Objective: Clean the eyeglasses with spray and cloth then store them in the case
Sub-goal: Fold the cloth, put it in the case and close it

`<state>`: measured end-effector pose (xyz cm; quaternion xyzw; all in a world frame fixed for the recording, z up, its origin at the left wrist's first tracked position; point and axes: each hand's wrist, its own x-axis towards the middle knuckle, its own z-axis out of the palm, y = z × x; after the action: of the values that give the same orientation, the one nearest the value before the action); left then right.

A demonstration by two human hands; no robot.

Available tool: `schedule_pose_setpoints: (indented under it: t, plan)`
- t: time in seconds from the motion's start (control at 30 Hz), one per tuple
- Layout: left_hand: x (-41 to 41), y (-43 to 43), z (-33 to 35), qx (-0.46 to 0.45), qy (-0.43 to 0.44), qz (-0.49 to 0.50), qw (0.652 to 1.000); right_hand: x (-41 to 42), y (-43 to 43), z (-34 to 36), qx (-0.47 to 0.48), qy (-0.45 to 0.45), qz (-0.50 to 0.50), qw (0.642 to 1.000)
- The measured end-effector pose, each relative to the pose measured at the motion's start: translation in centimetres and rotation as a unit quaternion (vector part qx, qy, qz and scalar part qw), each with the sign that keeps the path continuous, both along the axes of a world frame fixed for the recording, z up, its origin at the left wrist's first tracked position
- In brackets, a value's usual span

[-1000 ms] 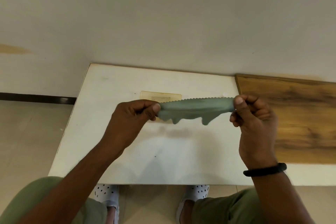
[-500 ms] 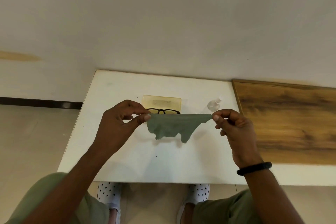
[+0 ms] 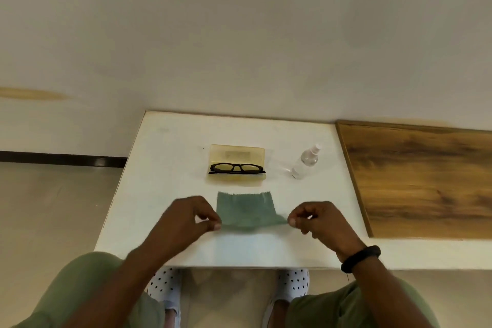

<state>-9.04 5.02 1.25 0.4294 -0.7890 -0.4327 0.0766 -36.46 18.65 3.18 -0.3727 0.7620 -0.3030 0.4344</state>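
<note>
A grey-green cleaning cloth (image 3: 245, 208) lies spread flat on the white table (image 3: 170, 157), its near edge blurred. My left hand (image 3: 186, 218) pinches its near left corner and my right hand (image 3: 316, 218) pinches its near right corner. Beyond the cloth, black-framed eyeglasses (image 3: 236, 168) rest folded in an open translucent yellow case (image 3: 237, 154). A small clear spray bottle (image 3: 305, 162) lies on its side to the right of the case.
A wood-grain board (image 3: 426, 181) adjoins the table on the right. A pale wall rises right behind the table. My knees and spotted slippers show below the table's near edge.
Both hands moved down and toward me, laying the cloth flat on the table from hanging stretched in the air. The eyeglasses, case and bottle have come fully into view.
</note>
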Motion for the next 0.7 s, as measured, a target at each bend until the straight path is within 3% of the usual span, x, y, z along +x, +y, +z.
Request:
schedule_pose_setpoints:
  t: [0.1,0.23,0.43,0.7]
  plan:
    - [0.2,1.1,-1.3,0.013,-0.103,-0.029,0.994,0.5,0.4,-1.5,0.11,0.066,0.12,0.984]
    - [0.3,1.8,-2.1,0.034,-0.139,-0.019,0.99,1.2,0.3,-2.9,0.171,0.097,0.17,0.966]
    - [0.3,1.5,-2.7,0.02,-0.129,-0.021,0.991,1.0,0.0,-3.1,0.16,0.094,0.153,0.971]
    - [-1.0,-1.1,-3.4,-0.002,-0.075,0.034,0.997,0.3,-2.1,-3.5,0.079,0.112,0.052,0.989]
